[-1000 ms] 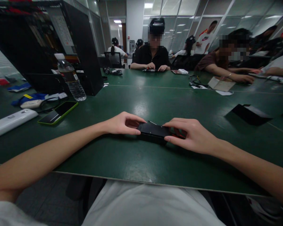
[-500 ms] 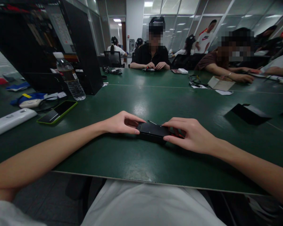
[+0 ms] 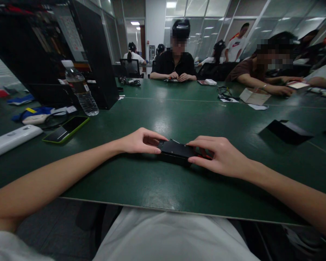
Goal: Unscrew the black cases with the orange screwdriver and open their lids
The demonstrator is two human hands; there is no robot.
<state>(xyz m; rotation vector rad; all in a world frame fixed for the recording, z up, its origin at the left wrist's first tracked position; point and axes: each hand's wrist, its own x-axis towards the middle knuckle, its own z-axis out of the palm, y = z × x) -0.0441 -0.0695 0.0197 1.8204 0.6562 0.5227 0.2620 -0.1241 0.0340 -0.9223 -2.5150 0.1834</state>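
A flat, oblong black case (image 3: 176, 149) is held between my two hands, low over the green table. My left hand (image 3: 141, 142) grips its left end, thumb at the near edge and fingers at the far edge. At the opposite end, my right hand (image 3: 217, 154) closes on it with thumb and fingertips. Something red (image 3: 206, 156) shows under my right palm, mostly hidden by the fingers; I cannot tell what it is. A thin, light edge or strip sticks up along the case's far side.
On the left are a phone (image 3: 66, 129) in a green cover, a water bottle (image 3: 81, 88), a white oblong device (image 3: 15, 139) and an open computer tower (image 3: 95, 54). A black folded piece (image 3: 286, 131) and an open carton (image 3: 254, 97) lie right. Co-workers sit across the table (image 3: 141, 188).
My hands keep their grip on the black case, which has tipped very slightly. At the far right, a co-worker's hands now have a flat, pale-topped thing raised into view.
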